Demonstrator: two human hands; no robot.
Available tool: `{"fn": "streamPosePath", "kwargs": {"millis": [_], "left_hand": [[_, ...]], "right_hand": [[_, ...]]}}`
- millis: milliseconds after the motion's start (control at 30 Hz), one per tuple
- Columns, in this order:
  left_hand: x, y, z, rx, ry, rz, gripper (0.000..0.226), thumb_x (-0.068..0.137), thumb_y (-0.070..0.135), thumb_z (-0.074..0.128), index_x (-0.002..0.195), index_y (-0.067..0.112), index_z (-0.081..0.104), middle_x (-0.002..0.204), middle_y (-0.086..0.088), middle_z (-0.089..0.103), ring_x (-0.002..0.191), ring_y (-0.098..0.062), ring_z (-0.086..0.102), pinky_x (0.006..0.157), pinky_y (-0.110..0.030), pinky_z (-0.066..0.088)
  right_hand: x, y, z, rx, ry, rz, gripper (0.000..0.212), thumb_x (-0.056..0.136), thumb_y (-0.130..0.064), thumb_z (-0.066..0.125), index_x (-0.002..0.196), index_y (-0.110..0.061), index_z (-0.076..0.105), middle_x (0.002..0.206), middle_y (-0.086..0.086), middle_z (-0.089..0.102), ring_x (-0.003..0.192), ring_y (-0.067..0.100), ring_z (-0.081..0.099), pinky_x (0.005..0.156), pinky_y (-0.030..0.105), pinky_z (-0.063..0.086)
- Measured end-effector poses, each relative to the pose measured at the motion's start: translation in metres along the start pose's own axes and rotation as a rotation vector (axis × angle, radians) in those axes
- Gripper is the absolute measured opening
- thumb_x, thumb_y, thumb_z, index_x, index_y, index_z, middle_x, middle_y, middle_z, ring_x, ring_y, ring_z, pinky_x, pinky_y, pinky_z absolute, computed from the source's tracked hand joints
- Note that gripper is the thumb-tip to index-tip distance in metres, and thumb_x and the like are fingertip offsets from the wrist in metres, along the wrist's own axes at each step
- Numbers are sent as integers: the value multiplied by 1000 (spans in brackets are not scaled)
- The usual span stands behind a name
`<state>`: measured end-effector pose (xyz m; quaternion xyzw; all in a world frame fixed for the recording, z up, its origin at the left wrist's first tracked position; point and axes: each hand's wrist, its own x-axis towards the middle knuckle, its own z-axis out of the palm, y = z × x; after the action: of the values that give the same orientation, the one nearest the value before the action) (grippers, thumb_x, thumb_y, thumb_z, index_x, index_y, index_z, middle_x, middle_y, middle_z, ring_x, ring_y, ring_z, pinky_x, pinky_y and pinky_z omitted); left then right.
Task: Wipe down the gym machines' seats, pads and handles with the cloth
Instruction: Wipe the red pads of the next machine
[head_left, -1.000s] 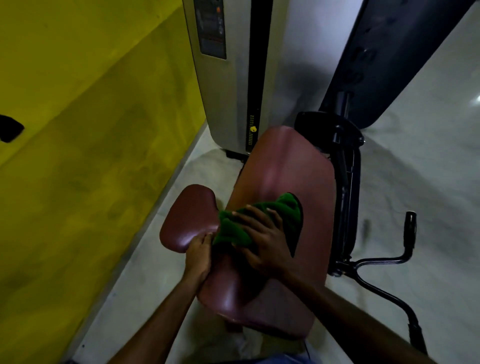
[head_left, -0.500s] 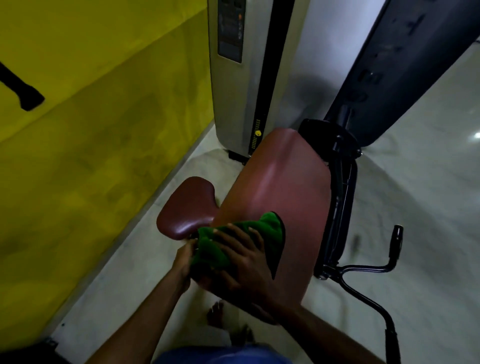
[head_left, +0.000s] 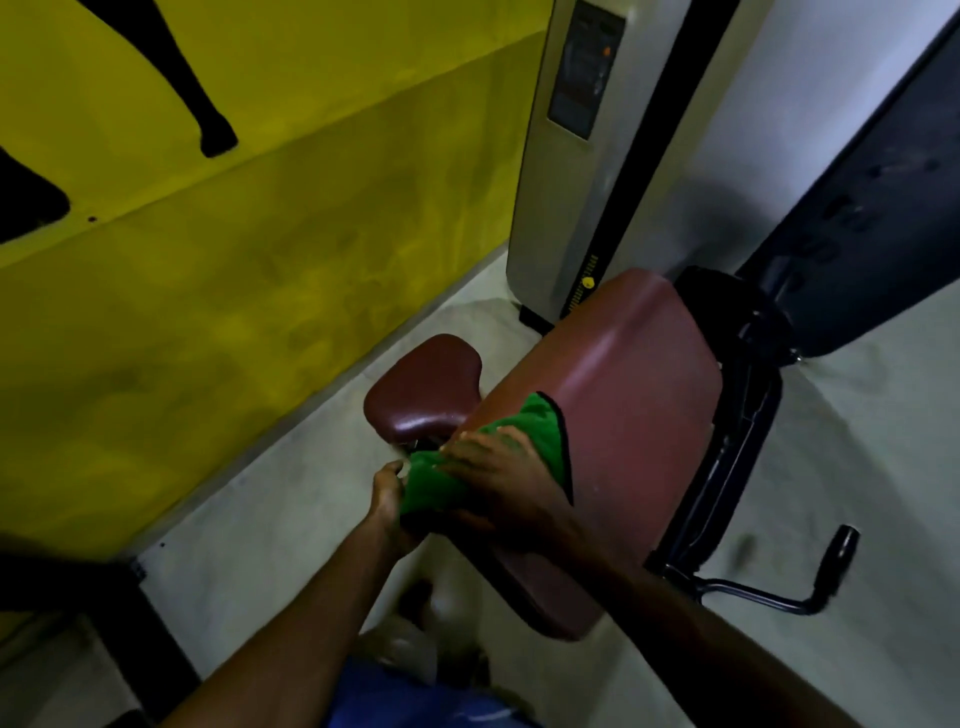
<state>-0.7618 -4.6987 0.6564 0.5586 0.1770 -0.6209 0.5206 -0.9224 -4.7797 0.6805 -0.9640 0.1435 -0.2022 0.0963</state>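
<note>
A long maroon back pad (head_left: 634, 395) slopes from the machine toward me, with a small maroon seat (head_left: 423, 389) to its left. A green cloth (head_left: 543, 431) with a dark hem lies over the pad's left edge. My right hand (head_left: 498, 473) lies flat on the cloth and presses it to the pad. My left hand (head_left: 389, 493) grips the lower end of the cloth at the pad's left edge; its fingers are partly hidden by the cloth.
A yellow wall (head_left: 208, 260) runs along the left. The grey weight-stack tower (head_left: 582, 156) stands behind the pad. The machine's black frame (head_left: 737, 415) and a black handle (head_left: 836, 566) are on the right. My feet are on the pale floor (head_left: 270, 519) below.
Both hands and the cloth have slid down the pad toward me and to its left edge. The view has tilted up and pulled back.
</note>
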Motion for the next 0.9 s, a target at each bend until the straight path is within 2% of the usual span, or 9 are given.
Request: {"fn": "streamPosePath", "kwargs": {"millis": [67, 167, 267, 367, 533, 600, 667, 800, 900], "left_hand": [[8, 3, -1, -42, 14, -15, 48, 98, 45, 35, 99, 5, 64, 85, -19, 65, 79, -33, 61, 68, -39, 53], [14, 10, 3, -35, -10, -30, 47, 100, 43, 37, 97, 4, 62, 91, -20, 64, 81, -35, 62, 69, -42, 51], [26, 20, 7, 13, -67, -49, 48, 102, 42, 34, 104, 6, 65, 87, -18, 69, 80, -34, 64, 61, -38, 53], [43, 34, 10, 51, -101, -61, 49, 103, 42, 34, 110, 6, 67, 84, -17, 72, 79, -33, 66, 60, -36, 57], [70, 49, 30, 167, -134, -95, 51, 101, 49, 36, 104, 10, 70, 118, -21, 65, 96, -34, 62, 89, -43, 51], [74, 55, 37, 252, -154, -134, 50, 101, 48, 37, 101, 9, 68, 107, -18, 66, 88, -30, 62, 79, -35, 52], [75, 59, 43, 273, -193, -164, 48, 104, 45, 33, 103, 8, 64, 91, -13, 63, 72, -24, 57, 57, -24, 49], [87, 64, 54, 323, -224, -228, 52, 103, 49, 29, 119, 10, 61, 92, -11, 62, 80, -23, 58, 66, -29, 45], [94, 66, 64, 406, -234, -239, 55, 103, 52, 25, 102, 10, 61, 89, -7, 60, 79, -21, 55, 63, -27, 40]], "right_hand": [[24, 11, -11, -123, -40, 119, 37, 94, -60, 60, 118, -32, 62, 106, 0, 71, 104, 23, 60, 93, 43, 32], [62, 18, -6, -324, -303, 364, 43, 92, -66, 54, 98, -28, 73, 93, 0, 73, 98, 28, 66, 103, 50, 31], [75, 10, 8, -292, -266, 116, 17, 79, -52, 78, 86, -35, 77, 69, -5, 67, 68, 20, 67, 87, 44, 50], [68, 28, 3, -136, -365, 51, 36, 94, -59, 57, 93, -29, 76, 84, -7, 71, 80, 17, 64, 87, 37, 38], [79, 107, -17, -415, -492, 384, 61, 90, -75, 33, 103, -32, 75, 106, -7, 73, 105, 20, 63, 102, 39, 27], [89, 106, -12, -419, -545, 535, 62, 86, -74, 36, 111, -31, 73, 119, -8, 71, 119, 21, 59, 111, 44, 20], [84, 89, -2, -343, -577, 493, 60, 85, -71, 43, 116, -29, 73, 123, -5, 70, 123, 24, 58, 113, 45, 18], [65, 91, -23, -146, -453, 278, 55, 93, -66, 56, 128, -26, 69, 129, -7, 69, 125, 14, 56, 118, 40, 27], [74, 138, -43, -251, -474, 398, 59, 94, -69, 50, 131, -26, 68, 132, -6, 68, 126, 19, 57, 115, 37, 24]]}}
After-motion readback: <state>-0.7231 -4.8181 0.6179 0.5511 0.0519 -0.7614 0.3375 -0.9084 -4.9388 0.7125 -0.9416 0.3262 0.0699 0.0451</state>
